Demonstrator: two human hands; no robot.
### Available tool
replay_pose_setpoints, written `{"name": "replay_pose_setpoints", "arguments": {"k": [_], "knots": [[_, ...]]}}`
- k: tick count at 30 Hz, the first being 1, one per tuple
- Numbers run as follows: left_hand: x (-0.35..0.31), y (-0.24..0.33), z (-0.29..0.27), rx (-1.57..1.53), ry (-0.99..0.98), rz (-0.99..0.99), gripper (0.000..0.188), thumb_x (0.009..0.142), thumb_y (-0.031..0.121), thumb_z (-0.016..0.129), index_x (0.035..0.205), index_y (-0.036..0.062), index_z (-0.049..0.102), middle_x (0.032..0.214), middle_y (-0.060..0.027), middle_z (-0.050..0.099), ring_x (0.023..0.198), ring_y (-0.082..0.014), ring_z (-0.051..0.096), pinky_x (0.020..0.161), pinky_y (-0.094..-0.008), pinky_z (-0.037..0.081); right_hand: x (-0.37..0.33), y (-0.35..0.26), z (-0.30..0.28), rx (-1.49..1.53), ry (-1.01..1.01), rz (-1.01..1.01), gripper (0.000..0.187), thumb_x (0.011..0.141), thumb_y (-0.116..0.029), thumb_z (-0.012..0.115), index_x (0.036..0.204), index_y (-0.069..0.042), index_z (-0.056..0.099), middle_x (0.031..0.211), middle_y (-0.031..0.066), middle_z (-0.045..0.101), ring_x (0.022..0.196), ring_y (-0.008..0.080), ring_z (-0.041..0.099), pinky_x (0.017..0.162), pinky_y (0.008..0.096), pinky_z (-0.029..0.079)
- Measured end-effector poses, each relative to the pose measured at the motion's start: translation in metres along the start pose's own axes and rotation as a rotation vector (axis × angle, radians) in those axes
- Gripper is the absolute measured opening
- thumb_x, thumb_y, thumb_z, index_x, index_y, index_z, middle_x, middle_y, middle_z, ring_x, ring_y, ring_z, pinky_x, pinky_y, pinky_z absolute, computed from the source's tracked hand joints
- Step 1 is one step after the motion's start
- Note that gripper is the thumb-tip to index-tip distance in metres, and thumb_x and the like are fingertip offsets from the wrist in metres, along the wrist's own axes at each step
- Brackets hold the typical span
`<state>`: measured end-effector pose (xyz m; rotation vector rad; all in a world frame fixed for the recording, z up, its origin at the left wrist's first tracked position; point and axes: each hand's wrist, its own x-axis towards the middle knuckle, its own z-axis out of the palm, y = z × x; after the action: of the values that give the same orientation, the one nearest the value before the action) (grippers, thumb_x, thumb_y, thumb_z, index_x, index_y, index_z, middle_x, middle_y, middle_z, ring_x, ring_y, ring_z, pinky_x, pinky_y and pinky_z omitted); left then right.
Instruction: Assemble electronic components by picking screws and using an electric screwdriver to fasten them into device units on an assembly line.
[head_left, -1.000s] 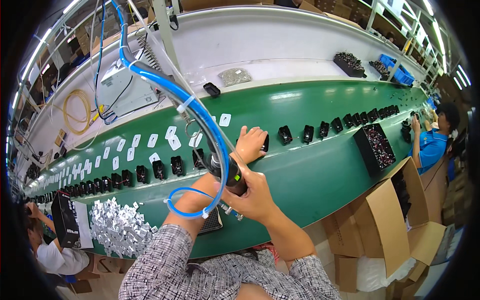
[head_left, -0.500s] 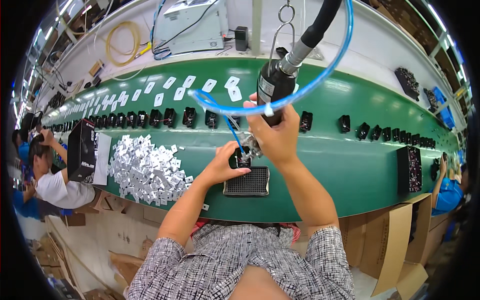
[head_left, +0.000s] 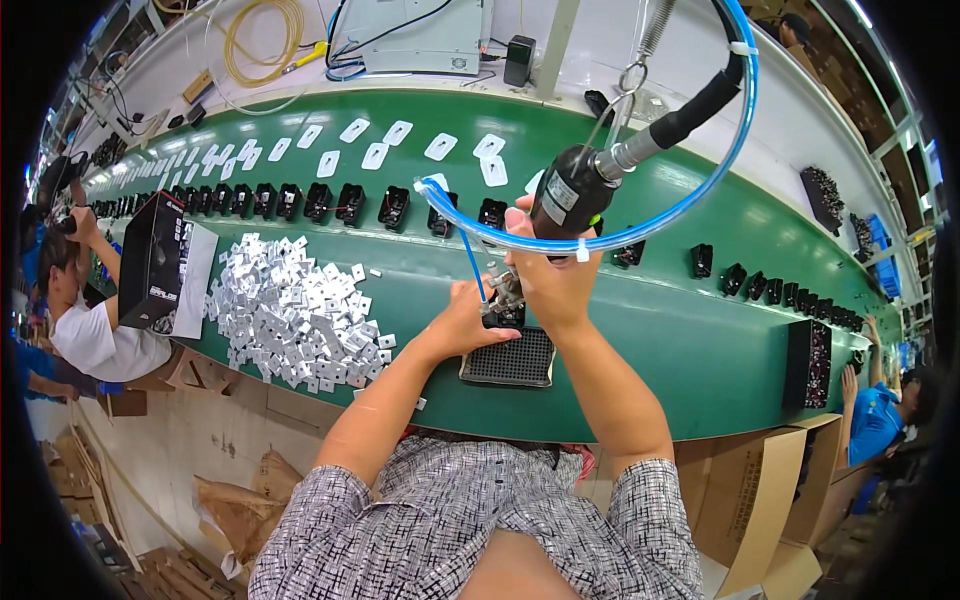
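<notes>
My right hand is wrapped round a black hanging power screwdriver, which leans with its upper end to the right. A metal head with small fittings shows at the tool's lower end, over a small black housing. Fingers and thumb of my left hand close round that housing, holding it at the far edge of a black gridded tray. Whether the bit touches the housing is hidden by the metal head. A clear blue air hose loops from the tool across my right hand.
Left of my arm lies a heap of small silvery plates. Black housings line the green bench, with white cards behind them. A black box stands left, a dark bin right. Co-workers sit at both sides.
The view has shifted and tilted slightly. The screwdriver leans further to the right at its top, still in my right hand. My left hand keeps its hold on the housing.
</notes>
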<state>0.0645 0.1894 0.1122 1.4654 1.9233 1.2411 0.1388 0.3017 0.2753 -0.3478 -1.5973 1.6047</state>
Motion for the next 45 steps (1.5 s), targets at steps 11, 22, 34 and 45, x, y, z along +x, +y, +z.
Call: {"name": "replay_pose_setpoints", "arguments": {"k": [11,22,34,45], "knots": [[-0.002,0.006,-0.002,0.032,0.015,0.025,0.087,0.073,0.036,0.089,0.145,0.0072,0.050,0.137,-0.0151,0.058,0.119,-0.0318,0.052,0.109,-0.0428,0.030,-0.001,0.014,-0.005,-0.068,-0.042,-0.104,0.025,0.088,-0.004,0.073,0.112,0.002,0.066,0.091,0.0080,0.072,0.069,0.0123,0.064,0.063,0.0242,0.052],[0.001,0.010,-0.009,0.049,0.018,0.080,0.085,0.072,0.032,0.090,0.143,0.0099,0.051,0.131,-0.0077,0.059,0.114,-0.0262,0.056,0.106,-0.0409,0.030,0.020,-0.061,0.007,-0.006,-0.036,-0.078,0.020,0.092,-0.006,0.071,0.110,0.001,0.065,0.080,0.0060,0.066,0.058,0.0100,0.058,0.053,0.0220,0.047],[-0.001,0.011,-0.006,0.067,0.075,0.120,0.077,0.070,0.032,0.091,0.133,0.0108,0.051,0.123,-0.0051,0.059,0.111,-0.0252,0.057,0.102,-0.0406,0.031,-0.004,-0.020,-0.003,0.010,0.000,-0.059,0.017,0.092,-0.005,0.070,0.107,0.001,0.064,0.081,0.0063,0.066,0.058,0.0104,0.058,0.053,0.0225,0.048],[-0.002,0.007,-0.006,0.081,0.106,0.144,0.074,0.070,0.033,0.091,0.131,0.0111,0.053,0.127,-0.0072,0.060,0.113,-0.0262,0.057,0.103,-0.0418,0.032,-0.009,-0.006,-0.004,-0.058,-0.007,-0.044,0.016,0.092,-0.005,0.070,0.106,0.001,0.065,0.080,0.0057,0.066,0.058,0.0103,0.058,0.054,0.0227,0.049]]}}
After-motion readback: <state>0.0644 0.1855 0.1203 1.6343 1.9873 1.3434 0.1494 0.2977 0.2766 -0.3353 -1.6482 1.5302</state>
